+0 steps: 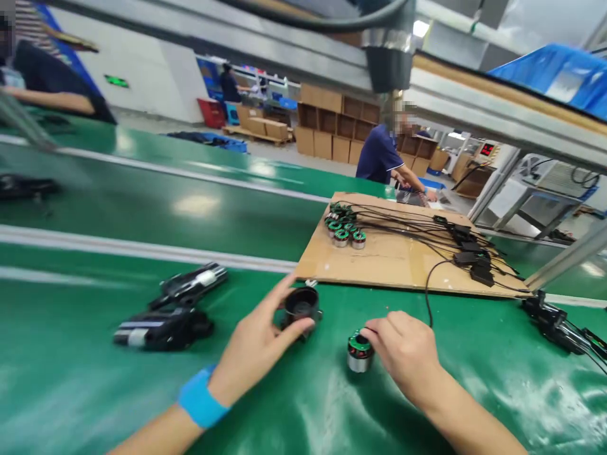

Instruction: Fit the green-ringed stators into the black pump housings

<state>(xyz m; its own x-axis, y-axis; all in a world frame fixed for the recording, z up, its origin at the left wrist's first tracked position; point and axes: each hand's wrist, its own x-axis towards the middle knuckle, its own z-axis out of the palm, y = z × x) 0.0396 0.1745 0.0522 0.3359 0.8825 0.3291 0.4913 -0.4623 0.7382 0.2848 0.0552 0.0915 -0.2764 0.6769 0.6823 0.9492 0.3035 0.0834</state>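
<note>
Work surface: green tabletop [308, 404], bounded on the far side by a pale metal strip [142, 246]. Open green runs between the two forearms, and a narrower gap parts the two held pieces.

Cardboard sheet [374, 262]: beyond the hands, its near edge just past the held pieces. Bears a cluster of green-topped motor cores [341, 237] at its left, cables and black connector boxes [481, 273] at its right.

Side limits: two black assemblies [164, 328] left of the left hand, with green between; further black parts [554, 325] well to the right.

Left hand [251, 351]: blue wristband [203, 397]; reaches forward and inward, thumb on the near side and fingers on the far side, closed about a black cup-shaped housing [302, 300], mouth upward.

Right hand [406, 349]: knuckles up, thumb and forefinger pinched together on the upper rim of a single motor core [359, 360], upright, green ring on top. Whether it touches the tabletop cannot be told. A black cable [428, 297] drops from the sheet behind this hand.
</note>
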